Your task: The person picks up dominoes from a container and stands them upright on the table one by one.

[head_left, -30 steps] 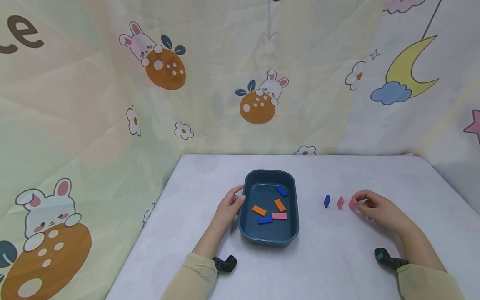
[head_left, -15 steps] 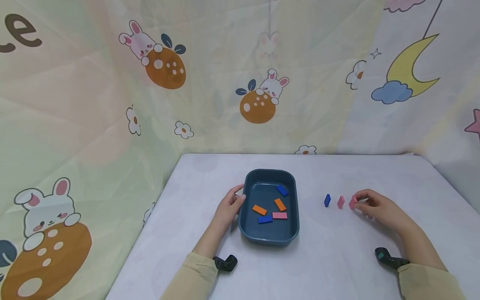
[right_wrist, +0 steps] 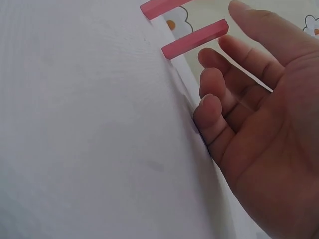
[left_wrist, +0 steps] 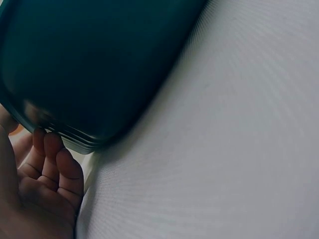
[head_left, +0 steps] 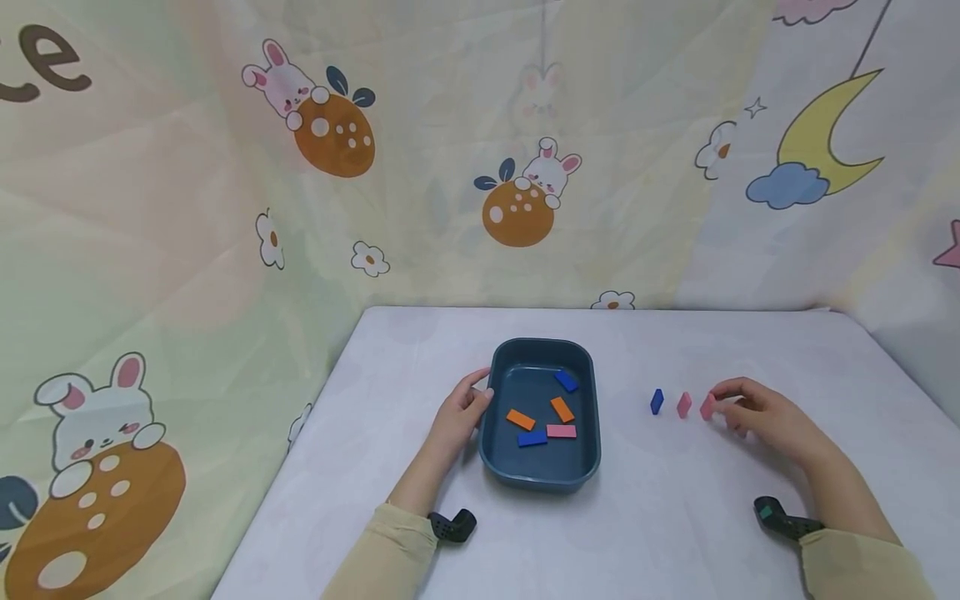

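Note:
My left hand (head_left: 457,412) holds the left side of a dark blue-green tray (head_left: 540,481); in the left wrist view its bent fingers (left_wrist: 52,149) lie against the tray's outer wall. Three dominoes stand upright in a row right of the tray: a blue domino (head_left: 657,402), a pink domino (head_left: 684,405) and a second pink domino (head_left: 707,407). My right hand (head_left: 765,421) is beside the second pink one. Seen from the right wrist, thumb and forefinger are spread around the near end of that pink domino (right_wrist: 194,40), with small gaps to it.
Several dominoes lie flat inside the tray, among them an orange domino (head_left: 521,419), a blue domino (head_left: 532,438) and a pink domino (head_left: 561,431). A white cloth (head_left: 637,542) covers the table. Behind it hangs a printed curtain (head_left: 420,208).
My right thumb and forefinger have loosened from the last pink domino, which stays standing. The left hand and tray hold their place; the view shifts slightly.

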Action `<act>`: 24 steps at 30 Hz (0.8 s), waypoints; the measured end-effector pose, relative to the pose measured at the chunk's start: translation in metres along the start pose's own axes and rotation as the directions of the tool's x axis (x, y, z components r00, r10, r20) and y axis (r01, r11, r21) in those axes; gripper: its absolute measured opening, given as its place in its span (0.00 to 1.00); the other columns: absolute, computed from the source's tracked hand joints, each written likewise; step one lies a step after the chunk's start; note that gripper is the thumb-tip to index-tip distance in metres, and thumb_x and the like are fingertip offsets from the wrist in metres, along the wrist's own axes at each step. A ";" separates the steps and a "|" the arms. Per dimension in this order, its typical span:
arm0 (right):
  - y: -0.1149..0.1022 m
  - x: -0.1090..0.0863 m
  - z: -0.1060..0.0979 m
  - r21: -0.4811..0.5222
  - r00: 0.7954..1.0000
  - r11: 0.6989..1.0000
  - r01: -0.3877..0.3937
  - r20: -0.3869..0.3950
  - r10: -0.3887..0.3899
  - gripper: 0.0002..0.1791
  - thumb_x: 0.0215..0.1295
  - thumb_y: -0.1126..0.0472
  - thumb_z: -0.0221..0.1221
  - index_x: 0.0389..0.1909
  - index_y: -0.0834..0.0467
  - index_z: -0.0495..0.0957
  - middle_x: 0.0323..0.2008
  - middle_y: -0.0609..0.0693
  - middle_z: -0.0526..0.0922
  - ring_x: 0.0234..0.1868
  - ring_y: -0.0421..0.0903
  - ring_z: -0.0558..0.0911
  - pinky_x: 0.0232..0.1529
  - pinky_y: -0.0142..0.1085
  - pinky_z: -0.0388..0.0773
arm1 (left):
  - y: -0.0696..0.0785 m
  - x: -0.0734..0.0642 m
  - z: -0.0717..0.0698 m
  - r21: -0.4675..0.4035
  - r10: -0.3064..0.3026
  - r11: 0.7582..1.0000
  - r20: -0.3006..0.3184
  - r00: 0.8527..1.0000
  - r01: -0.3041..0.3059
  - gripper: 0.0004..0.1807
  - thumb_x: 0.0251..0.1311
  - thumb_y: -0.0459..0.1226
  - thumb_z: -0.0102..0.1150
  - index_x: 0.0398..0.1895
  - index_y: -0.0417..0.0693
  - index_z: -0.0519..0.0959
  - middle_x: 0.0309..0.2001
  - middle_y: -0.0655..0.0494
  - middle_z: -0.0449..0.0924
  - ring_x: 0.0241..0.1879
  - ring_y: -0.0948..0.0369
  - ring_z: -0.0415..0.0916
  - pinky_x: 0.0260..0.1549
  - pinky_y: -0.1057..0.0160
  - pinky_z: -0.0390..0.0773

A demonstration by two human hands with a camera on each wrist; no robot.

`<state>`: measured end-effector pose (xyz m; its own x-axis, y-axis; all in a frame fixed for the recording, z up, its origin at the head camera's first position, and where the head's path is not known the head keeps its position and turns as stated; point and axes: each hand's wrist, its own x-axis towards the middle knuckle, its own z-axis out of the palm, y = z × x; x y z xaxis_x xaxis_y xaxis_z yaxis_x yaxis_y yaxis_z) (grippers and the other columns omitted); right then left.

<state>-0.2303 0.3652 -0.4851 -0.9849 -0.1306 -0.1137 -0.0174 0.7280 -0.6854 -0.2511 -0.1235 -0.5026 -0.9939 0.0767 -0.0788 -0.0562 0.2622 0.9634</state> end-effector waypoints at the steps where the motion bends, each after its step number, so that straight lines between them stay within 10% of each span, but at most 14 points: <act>1: 0.000 0.000 -0.001 0.006 1.000 1.000 -0.002 0.001 0.002 0.27 0.72 0.39 0.52 0.64 0.51 0.68 0.44 0.55 0.79 0.37 0.44 0.77 0.36 0.35 0.73 | 0.000 0.000 0.000 0.001 0.000 1.000 0.000 1.000 0.000 0.24 0.66 0.56 0.56 0.65 0.77 0.70 0.38 0.53 0.80 0.34 0.55 0.76 0.34 0.62 0.75; 24: -0.080 0.011 -0.017 -0.013 0.992 0.992 0.124 0.024 -0.124 0.24 0.72 0.41 0.53 0.61 0.49 0.69 0.44 0.56 0.81 0.39 0.51 0.81 0.45 0.49 0.76 | -0.002 0.002 0.001 0.008 -0.001 1.000 -0.006 1.000 0.001 0.24 0.65 0.57 0.56 0.65 0.77 0.70 0.38 0.53 0.79 0.34 0.56 0.76 0.35 0.62 0.76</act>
<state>-0.2425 0.3167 -0.4196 -0.9707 -0.2359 -0.0448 -0.1420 0.7145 -0.6850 -0.2526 -0.1229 -0.5049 -0.9944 0.0704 -0.0785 -0.0568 0.2701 0.9612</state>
